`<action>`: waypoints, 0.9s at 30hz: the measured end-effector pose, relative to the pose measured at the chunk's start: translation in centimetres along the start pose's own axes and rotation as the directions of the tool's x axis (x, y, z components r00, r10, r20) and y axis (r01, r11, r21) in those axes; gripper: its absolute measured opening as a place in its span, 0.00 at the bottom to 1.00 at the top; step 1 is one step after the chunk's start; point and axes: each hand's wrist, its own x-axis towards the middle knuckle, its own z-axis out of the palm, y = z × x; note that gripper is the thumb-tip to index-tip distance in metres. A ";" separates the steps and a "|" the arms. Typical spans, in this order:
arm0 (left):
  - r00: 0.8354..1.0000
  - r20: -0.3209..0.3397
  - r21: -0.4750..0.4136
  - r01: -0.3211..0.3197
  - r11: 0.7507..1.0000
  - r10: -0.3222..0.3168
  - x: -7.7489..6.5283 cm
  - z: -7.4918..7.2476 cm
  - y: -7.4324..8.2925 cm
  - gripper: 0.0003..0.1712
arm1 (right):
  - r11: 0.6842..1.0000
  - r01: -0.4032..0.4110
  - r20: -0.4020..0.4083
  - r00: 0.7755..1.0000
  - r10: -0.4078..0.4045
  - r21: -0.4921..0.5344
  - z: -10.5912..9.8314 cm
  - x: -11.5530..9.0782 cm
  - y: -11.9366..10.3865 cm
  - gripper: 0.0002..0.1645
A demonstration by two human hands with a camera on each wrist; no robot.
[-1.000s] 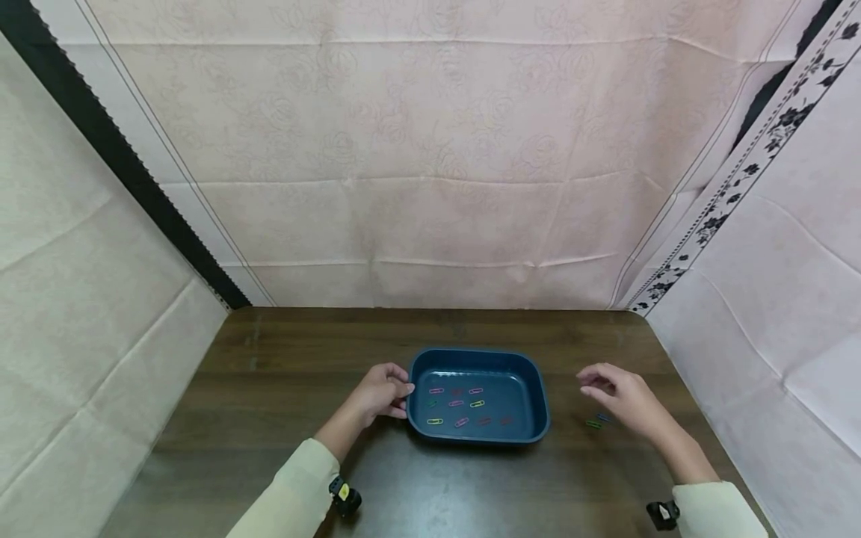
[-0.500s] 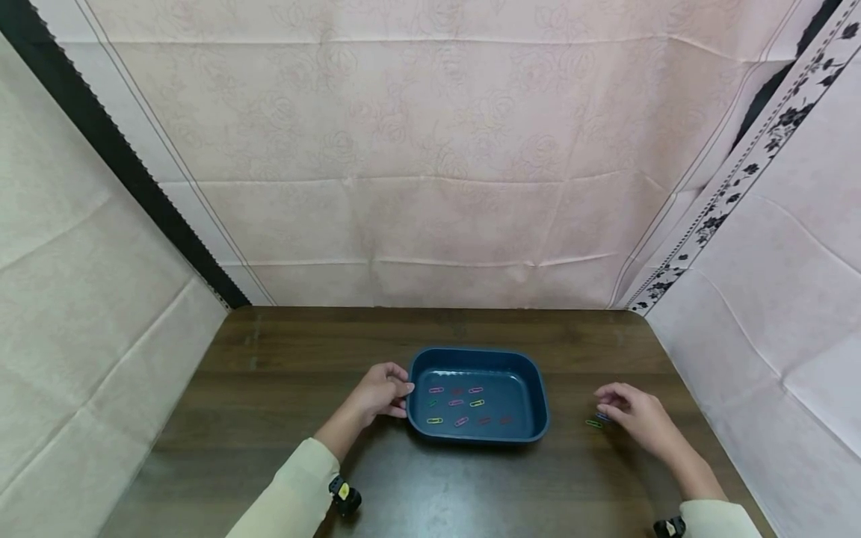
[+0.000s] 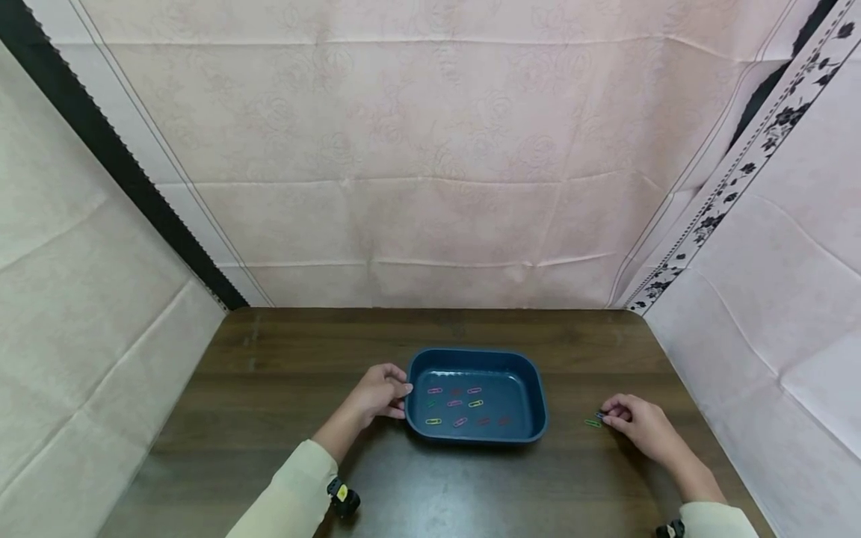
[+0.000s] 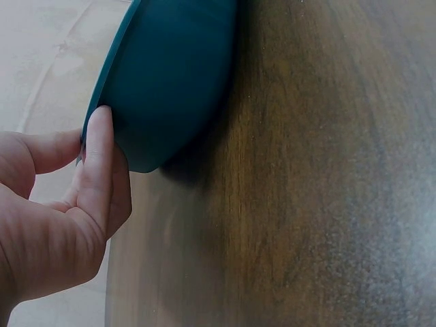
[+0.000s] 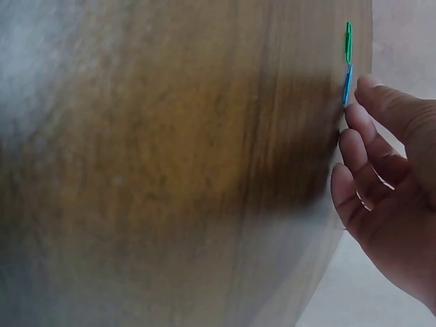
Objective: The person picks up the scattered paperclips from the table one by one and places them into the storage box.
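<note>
A dark blue rectangular tray [image 3: 538, 403] sits on the wooden table, with several coloured paper clips [image 3: 475, 403] spread over its floor. My left hand [image 3: 382, 392] pinches its left rim; in the left wrist view the fingers lie along the tray's outer wall [image 4: 163, 82]. To the right of the tray, my right hand [image 3: 639, 426] is low at a blue paper clip [image 5: 348, 85]. Its index fingertip meets the clip's near end, while the thumb tip stands slightly apart beside it. A green paper clip [image 5: 349, 42] lies just beyond, end to end with the blue one.
The brown wooden table [image 3: 303, 359] is bounded by a pale cloth backdrop [image 3: 430, 224] behind. More cloth hangs along the left side [image 3: 121, 329] and right side [image 3: 773, 314]. Each wrist wears a small black camera [image 3: 344, 499].
My right hand has come down and slightly toward me, bringing its fingertips to the blue paper clip. The left hand and tray stay put.
</note>
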 end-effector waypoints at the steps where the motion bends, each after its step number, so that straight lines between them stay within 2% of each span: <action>1: 1.000 0.001 0.000 -0.001 1.000 0.001 0.0 0.0 0.0 0.14 | 1.000 0.000 0.000 1.000 0.000 -0.003 0.0 0.0 0.0 0.05; 8: 1.000 0.006 -0.006 -0.009 1.000 0.009 0.0 -0.1 -0.1 0.14 | 1.000 0.004 0.001 1.000 -0.004 -0.025 0.2 0.1 0.0 0.06; 17: 1.000 0.002 -0.007 -0.005 1.000 0.005 0.0 -0.1 0.0 0.14 | 0.996 0.060 -0.028 0.998 -0.062 -0.060 0.5 0.4 -0.1 0.10; 27: 1.000 0.007 -0.017 -0.008 1.000 0.008 0.0 -0.1 -0.1 0.14 | 0.998 0.032 0.004 0.999 -0.032 -0.057 0.5 0.6 -0.1 0.12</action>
